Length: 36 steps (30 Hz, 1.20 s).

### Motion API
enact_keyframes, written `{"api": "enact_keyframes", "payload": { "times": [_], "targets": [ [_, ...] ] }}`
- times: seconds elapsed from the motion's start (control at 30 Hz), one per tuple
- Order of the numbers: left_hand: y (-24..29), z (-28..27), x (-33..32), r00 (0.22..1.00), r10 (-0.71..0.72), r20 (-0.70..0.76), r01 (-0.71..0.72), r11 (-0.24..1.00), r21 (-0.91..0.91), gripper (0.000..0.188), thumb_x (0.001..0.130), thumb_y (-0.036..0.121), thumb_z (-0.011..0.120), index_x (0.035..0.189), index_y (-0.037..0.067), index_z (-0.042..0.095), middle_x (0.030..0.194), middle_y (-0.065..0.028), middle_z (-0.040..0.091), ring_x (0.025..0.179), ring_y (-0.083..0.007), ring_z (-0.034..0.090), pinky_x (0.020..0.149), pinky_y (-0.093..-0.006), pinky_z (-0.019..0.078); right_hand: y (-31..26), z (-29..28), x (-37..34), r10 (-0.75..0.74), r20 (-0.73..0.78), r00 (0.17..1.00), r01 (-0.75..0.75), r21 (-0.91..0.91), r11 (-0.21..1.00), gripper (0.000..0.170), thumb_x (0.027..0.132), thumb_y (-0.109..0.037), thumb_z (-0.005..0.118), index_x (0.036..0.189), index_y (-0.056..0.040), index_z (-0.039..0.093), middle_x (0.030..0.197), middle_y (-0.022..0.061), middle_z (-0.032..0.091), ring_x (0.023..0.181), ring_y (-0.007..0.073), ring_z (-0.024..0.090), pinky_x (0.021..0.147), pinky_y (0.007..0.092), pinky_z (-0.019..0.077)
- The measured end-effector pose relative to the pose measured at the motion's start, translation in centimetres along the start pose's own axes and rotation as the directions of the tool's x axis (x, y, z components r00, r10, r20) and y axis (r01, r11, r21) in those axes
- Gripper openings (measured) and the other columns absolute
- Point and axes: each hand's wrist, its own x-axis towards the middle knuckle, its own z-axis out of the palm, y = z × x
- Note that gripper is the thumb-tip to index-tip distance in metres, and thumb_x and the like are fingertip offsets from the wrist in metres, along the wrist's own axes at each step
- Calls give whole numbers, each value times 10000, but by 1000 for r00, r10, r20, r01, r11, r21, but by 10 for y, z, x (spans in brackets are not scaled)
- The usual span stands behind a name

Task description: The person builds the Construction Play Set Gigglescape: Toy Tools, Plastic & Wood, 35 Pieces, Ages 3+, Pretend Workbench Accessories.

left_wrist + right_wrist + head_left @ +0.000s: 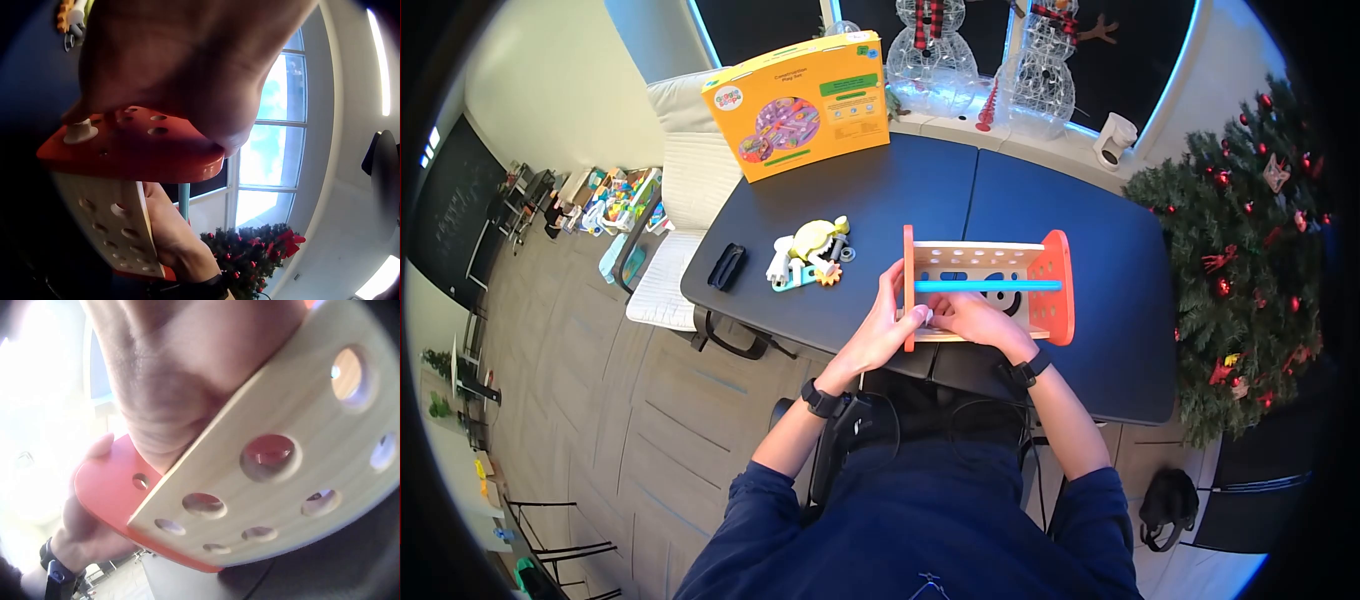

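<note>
A wooden toy toolbox point(1055, 315) with orange-red end panels and a blue rod point(990, 286) is held at the table's near edge. My left hand point(882, 325) grips its left end panel, seen as the red panel point(140, 156) in the left wrist view. There, a white peg point(80, 133) stands in a corner hole, with a fingertip right at it. My right hand point(980, 322) reaches over the perforated wooden side point(231, 500) into the box, near the inner face of that panel. Its fingertips are hidden, so I cannot tell what they hold.
Left on the dark table point(780, 215) lie a yellow-and-white toy pile point(810, 245), an orange gear point(828, 273) and a black case point(727, 267). A yellow play-set box point(800, 110) stands behind. A decorated tree point(1240, 270) is at the right, a white chair point(690, 160) at the left.
</note>
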Motion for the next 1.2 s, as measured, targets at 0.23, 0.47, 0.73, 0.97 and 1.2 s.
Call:
{"api": "enact_keyframes", "payload": {
  "times": [0.23, 0.47, 0.73, 0.97, 1.2],
  "targets": [
    [-1, -4, 2, 999, -31, 40, 31, 1000, 1, 944, 1081, 385, 613, 1705, -21, 32, 1766, -284, 159, 1680, -365, 135, 1306, -535, 289, -7, -4, -4, -14, -1, 1000, 14, -67, 998, 268, 1027, -221, 716, 1180, -1, 729, 1019, 168, 792, 979, 314, 763, 871, 442, 587],
    [-7, 9, -4, 999, 27, -35, -31, 992, -120, 894, 1087, 318, 590, 1718, 14, 35, 1769, -240, 167, 1675, -351, 151, 1327, -511, 230, -10, 0, -7, 4, -17, 1000, -5, -30, 1000, 290, 1053, -248, 676, 1217, -12, 723, 1061, 174, 796, 1010, 329, 765, 894, 459, 585],
    [-10, 6, -3, 999, 19, -27, -21, 994, -106, 882, 1082, 306, 594, 1718, 24, 52, 1770, -226, 173, 1681, -341, 142, 1311, -506, 274, -13, -1, -9, -10, -37, 999, 9, -17, 1000, 232, 1025, -170, 687, 1138, 32, 698, 1011, 176, 779, 986, 319, 766, 877, 448, 588],
    [-9, 6, -3, 1000, 17, -23, -19, 994, -107, 896, 1079, 322, 605, 1719, 22, 54, 1771, -230, 172, 1685, -341, 125, 1319, -499, 257, -13, -5, -6, 25, 31, 999, -23, -60, 998, 275, 1033, -192, 683, 1189, 33, 704, 1067, 183, 781, 1015, 316, 762, 905, 445, 588],
    [-8, 8, -2, 999, 33, -36, -37, 992, -118, 896, 1074, 339, 608, 1713, 13, 72, 1758, -235, 192, 1675, -346, 154, 1334, -490, 209, -5, -1, -1, 37, -13, 999, -38, -98, 994, 287, 1069, -229, 669, 1206, 21, 703, 1078, 157, 772, 1027, 278, 743, 938, 409, 573]
  ]
}}
